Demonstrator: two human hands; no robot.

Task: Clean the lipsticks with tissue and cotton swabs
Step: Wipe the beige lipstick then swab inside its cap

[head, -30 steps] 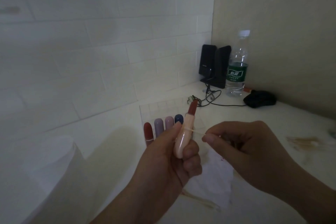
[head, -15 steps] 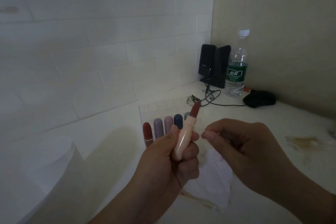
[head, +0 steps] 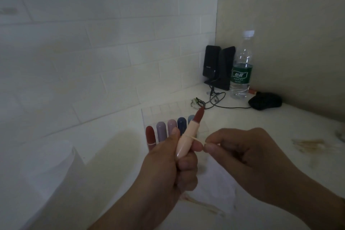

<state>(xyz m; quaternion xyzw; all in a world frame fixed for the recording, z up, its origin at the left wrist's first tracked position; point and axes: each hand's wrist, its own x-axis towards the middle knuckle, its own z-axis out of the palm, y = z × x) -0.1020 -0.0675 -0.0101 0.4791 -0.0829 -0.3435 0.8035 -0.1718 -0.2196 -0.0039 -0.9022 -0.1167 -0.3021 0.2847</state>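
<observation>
My left hand (head: 168, 166) grips an open lipstick (head: 188, 136) with a pale pink tube and a dark red bullet, tilted up to the right. My right hand (head: 240, 157) pinches a thin cotton swab (head: 196, 138) whose tip touches the tube's side. Behind the hands stands a clear holder (head: 164, 115) with several capped lipsticks (head: 161, 130) in red, lilac, pink and blue. A white tissue (head: 218, 188) lies on the table under my hands.
A white tissue roll (head: 46, 170) stands at the near left. At the back corner are two black speakers (head: 218, 67), a water bottle (head: 241, 69), a tangled cable (head: 211, 101) and a black mouse (head: 265, 100). Used swabs (head: 309, 144) lie on the right.
The swab, drawn back into my right hand half a second ago, is out again and touching the tube. The lipstick has tilted further right.
</observation>
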